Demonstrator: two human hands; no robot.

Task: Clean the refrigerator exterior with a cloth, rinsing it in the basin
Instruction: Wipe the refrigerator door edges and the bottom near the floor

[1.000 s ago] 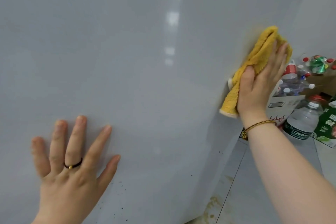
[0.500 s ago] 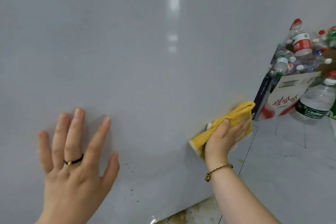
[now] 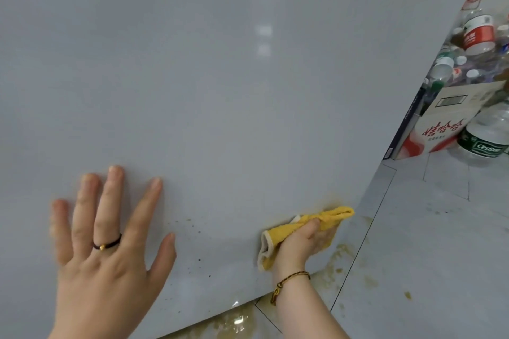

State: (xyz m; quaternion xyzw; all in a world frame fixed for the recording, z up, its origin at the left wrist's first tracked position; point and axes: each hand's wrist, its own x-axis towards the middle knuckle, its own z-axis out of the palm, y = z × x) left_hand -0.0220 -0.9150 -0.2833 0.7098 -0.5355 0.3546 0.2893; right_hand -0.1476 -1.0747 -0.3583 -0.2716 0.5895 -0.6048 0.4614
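Left hand (image 3: 110,250) is flat against the refrigerator (image 3: 220,77), fingers straight and spread wide, palm on the glossy grey panel low on its face. A dark ring (image 3: 106,243) with a small gold bead sits on one finger. Down at the refrigerator's lower corner, the right hand (image 3: 298,246) has the yellow cloth (image 3: 334,215) bunched in its grip, thumb curled over the top, pushing it against the panel right by the bottom edge. A braided bracelet (image 3: 290,279) circles that wrist. On the refrigerator between the two hands there are dark specks (image 3: 199,259) and a few brownish dots. Below the refrigerator's bottom edge the tiled floor (image 3: 440,242) shows yellowish-brown stains (image 3: 338,259). Past the refrigerator's far edge stands a white cardboard carton (image 3: 440,129) with red lettering, a clear green-labelled bottle (image 3: 484,140) just beside it, and above that a heap of plastic bottles, a red-labelled bottle (image 3: 478,31) on top.
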